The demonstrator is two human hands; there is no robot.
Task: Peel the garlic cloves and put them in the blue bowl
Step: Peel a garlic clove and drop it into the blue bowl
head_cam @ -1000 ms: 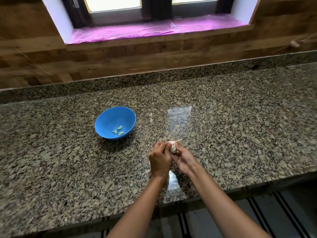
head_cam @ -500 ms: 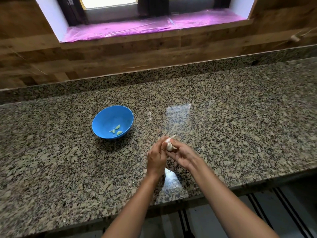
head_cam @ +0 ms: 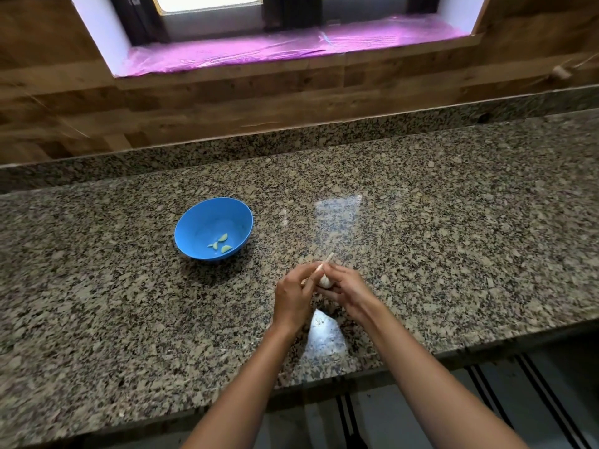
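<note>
Presently catalogued, one moment at the bench:

Garlic: a whitish garlic bulb (head_cam: pixel 325 280), stalk pointing up and away, held between both hands just above the bench (head_cam: pixel 453 238); it sits at the centre of the grip.

Left hand: the left hand (head_cam: pixel 293 294) closes on the near-left side of the bulb, fingers curled round it, fingertips pressed to the skin near the stalk.

Right hand: the right hand (head_cam: pixel 346 291) cups the bulb from the right and beneath, thumb laid over the top; clamped on the bulb as well.

Blue bowl: the blue bowl (head_cam: pixel 241 218) stands on the bench up and to the left of the grip, clearly apart from it.

Peeled cloves: three pale cloves (head_cam: pixel 222 244) lie in the bowl's bottom.

Loose skins: none can be made out on the speckled stone; too fine to tell.

Step in hand: by appearance, working a further clove loose from the bulb or stripping its skin; whether a clove is already free cannot be told, as the fingers cover it.

Progress: partly done, judged from the cloves in the bowl and the bulb in hand.

Next move calls for: a fingertip pinch and pull to free and bare a clove while the other hand steadies the bulb, then a reach up-left of the grip to drop it in the bowl.
</note>
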